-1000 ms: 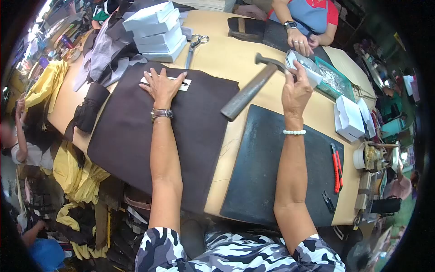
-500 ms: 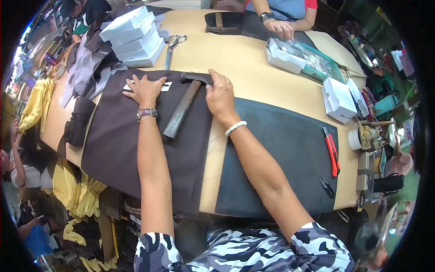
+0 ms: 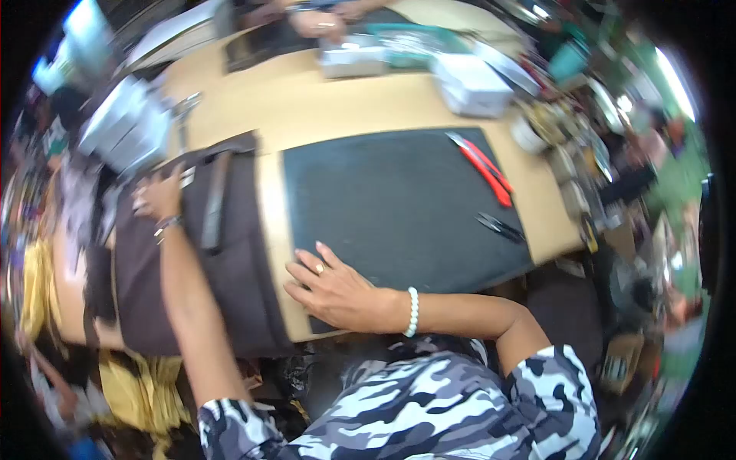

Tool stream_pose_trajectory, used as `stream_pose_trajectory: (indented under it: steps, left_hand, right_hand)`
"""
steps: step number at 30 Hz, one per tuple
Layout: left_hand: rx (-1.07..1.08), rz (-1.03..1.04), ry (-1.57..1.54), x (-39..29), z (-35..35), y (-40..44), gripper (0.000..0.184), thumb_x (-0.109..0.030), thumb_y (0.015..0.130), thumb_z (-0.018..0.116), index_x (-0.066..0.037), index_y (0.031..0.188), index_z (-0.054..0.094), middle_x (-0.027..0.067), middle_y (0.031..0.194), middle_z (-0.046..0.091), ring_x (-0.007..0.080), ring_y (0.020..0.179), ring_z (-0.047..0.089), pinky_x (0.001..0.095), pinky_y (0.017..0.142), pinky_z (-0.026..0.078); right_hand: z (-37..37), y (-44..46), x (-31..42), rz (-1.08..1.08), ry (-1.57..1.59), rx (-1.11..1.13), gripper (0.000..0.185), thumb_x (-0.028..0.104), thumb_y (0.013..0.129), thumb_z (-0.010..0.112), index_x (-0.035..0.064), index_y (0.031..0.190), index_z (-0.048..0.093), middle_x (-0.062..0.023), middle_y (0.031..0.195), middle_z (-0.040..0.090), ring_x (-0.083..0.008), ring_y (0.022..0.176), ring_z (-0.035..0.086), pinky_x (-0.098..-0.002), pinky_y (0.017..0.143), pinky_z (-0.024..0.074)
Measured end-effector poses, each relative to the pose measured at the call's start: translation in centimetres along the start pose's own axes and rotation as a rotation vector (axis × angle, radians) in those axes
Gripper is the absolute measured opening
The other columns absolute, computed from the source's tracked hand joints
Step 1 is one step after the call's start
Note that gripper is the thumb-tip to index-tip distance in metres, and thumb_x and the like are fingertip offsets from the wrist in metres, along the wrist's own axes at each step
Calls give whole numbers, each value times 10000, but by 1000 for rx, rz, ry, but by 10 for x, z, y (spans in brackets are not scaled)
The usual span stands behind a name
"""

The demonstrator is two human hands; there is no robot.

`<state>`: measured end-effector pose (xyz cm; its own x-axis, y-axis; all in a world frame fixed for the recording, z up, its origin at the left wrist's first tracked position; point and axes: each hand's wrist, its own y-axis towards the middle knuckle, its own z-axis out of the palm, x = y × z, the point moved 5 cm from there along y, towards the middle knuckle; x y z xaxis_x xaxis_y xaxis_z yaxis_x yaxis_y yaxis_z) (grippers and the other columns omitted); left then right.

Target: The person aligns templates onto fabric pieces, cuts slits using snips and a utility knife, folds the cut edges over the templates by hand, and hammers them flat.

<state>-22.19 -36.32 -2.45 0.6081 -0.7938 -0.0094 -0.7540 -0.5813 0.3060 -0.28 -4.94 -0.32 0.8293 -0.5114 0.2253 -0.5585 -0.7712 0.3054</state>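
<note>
My left hand (image 3: 159,196) lies on the dark brown fabric (image 3: 180,287), its fingers spread. Beside them a small white piece (image 3: 187,177) shows on the cloth. A hammer (image 3: 216,211) rests on the fabric to the right of that hand, its head blurred. My right hand (image 3: 333,293) is over the near left edge of a black mat (image 3: 383,203), fingers apart and holding nothing. Whether it touches the mat I cannot tell. On the mat's right side are a red utility knife (image 3: 484,170) and small black thread snips (image 3: 500,228).
White boxes (image 3: 130,126) and scissors (image 3: 184,119) are at the far left. Another person's hand (image 3: 318,24) is near a white box (image 3: 353,57) and a green tray (image 3: 418,44) across the table. A larger white box (image 3: 471,84) stands at the back right.
My right hand has left the hammer's head and come back toward me, to the mat's near edge. My left hand stays on the fabric. The view has swung right and blurred.
</note>
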Motion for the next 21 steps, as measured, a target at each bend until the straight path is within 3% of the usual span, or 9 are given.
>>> stream_pose_trajectory:
  steps: [2, 3, 6, 7, 8, 10, 13, 15, 21]
  left_hand:
    - [-182, 15, 117, 4, 13, 12, 713, -748, 753, 422, -231, 1225, 555, 146, 1313, 457, 435, 1220, 378, 726, 871, 289]
    - [-530, 157, 209, -2, 7, 1, 657, -705, 798, 408, -199, 1187, 562, 132, 1245, 501, 415, 1146, 441, 723, 794, 355]
    - [-704, 254, 313, 2, 13, 19, 469, -531, 899, 435, -182, 1191, 548, 70, 1154, 550, 319, 1050, 517, 608, 655, 480]
    - [-520, 188, 349, -11, -10, -1, 463, -488, 911, 446, -174, 1245, 511, 81, 1206, 543, 325, 1076, 517, 555, 782, 475]
    - [-719, 388, 435, 9, 41, 43, 482, -479, 924, 425, -180, 1300, 462, 83, 1292, 505, 341, 1137, 490, 506, 910, 425]
    - [-625, 401, 542, -21, 11, 16, 549, -481, 928, 419, -135, 1354, 401, 118, 1346, 457, 364, 1240, 394, 528, 1003, 318]
    - [-421, 513, -45, -59, -42, -37, 602, -452, 916, 472, -75, 1373, 364, 156, 1375, 414, 362, 1279, 343, 489, 1042, 273]
    - [-273, 663, -412, -91, -72, -86, 609, -403, 905, 521, -51, 1374, 356, 167, 1390, 392, 351, 1296, 326, 455, 1061, 256]
    - [21, 979, -699, -139, -116, -205, 602, -222, 871, 609, -19, 1374, 348, 174, 1408, 370, 301, 1331, 300, 407, 1088, 233]
  right_hand:
    - [-9, -61, -4, 153, -1, -51, 458, 305, 789, 641, 29, 1145, 556, -202, 1213, 470, -380, 1196, 401, -538, 999, 314]
    - [-20, -90, -10, 276, -36, -91, 458, 310, 789, 639, 42, 1150, 556, -199, 1225, 466, -382, 1199, 399, -540, 997, 313]
    - [-55, -185, -31, 626, -190, -241, 470, 323, 779, 640, 87, 1174, 547, -195, 1254, 458, -395, 1205, 392, -553, 984, 300]
    - [-67, -217, -39, 786, -238, -303, 494, 323, 776, 637, 84, 1194, 531, -200, 1266, 448, -406, 1210, 384, -566, 979, 287]
    - [-72, -254, -48, 939, -322, -382, 508, 326, 788, 615, 77, 1217, 511, -201, 1283, 433, -401, 1217, 375, -577, 973, 279]
    - [-79, -327, -61, 1220, -554, -370, 506, 329, 854, 531, 26, 1254, 468, -220, 1320, 396, -398, 1251, 347, -594, 979, 271]
    - [-73, -441, -86, 1663, -599, -515, 514, 363, 964, 369, 28, 1353, 370, -207, 1408, 339, -386, 1315, 288, -560, 1049, 226]
    - [-69, -491, -103, 1853, -582, -438, 539, 386, 955, 383, 33, 1361, 366, -204, 1408, 341, -391, 1313, 290, -581, 1045, 221]
    - [-41, -522, -164, 1804, -579, -143, 631, 412, 868, 525, 40, 1358, 382, -189, 1413, 337, -373, 1325, 261, -581, 1044, 213]
